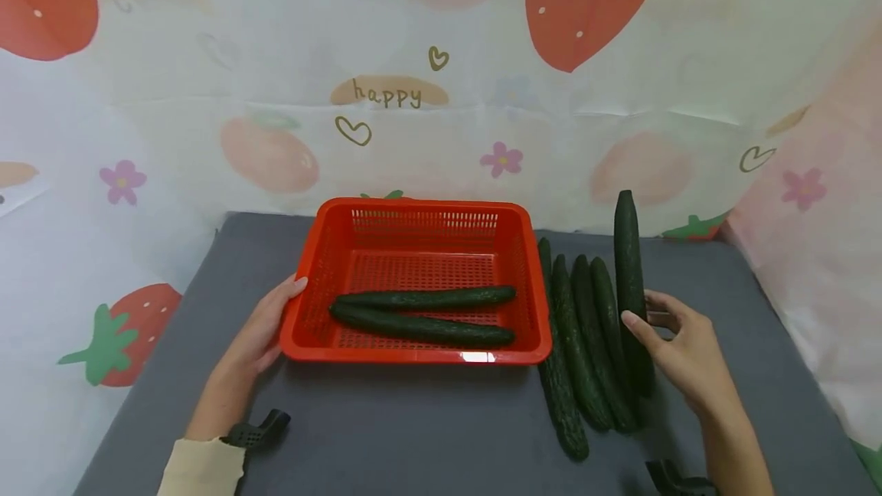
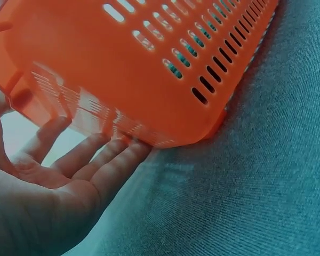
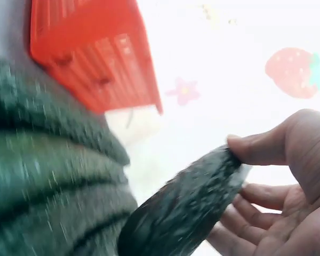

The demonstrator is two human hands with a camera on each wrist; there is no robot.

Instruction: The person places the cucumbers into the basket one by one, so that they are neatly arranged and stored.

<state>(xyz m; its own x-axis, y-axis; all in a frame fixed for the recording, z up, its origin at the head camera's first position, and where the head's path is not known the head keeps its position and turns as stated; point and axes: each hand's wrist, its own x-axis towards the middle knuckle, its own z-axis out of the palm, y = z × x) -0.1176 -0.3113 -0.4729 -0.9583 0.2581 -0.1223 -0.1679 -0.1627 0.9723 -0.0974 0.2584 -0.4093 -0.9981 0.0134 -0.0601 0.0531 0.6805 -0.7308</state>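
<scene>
My right hand (image 1: 678, 343) grips a dark green cucumber (image 1: 628, 266) around its middle, thumb on one side and fingers on the other. That cucumber is tilted, its far end raised above the others. Left of it, several more cucumbers (image 1: 586, 343) lie side by side on the table. A red plastic basket (image 1: 413, 357) stands in the middle with two cucumbers (image 1: 427, 298) lying crosswise in it. At the basket's left side is my left hand (image 1: 265, 324), thumb over the rim. In the left wrist view, its fingers (image 2: 117, 160) reach against the outer wall.
A grey cloth (image 1: 413, 427) covers the table. Behind it hangs a pale curtain (image 1: 441, 144) printed with strawberries, flowers and hearts. The leftmost loose cucumber (image 1: 565, 412) lies right along the basket's right side. Each wrist wears a dark strap.
</scene>
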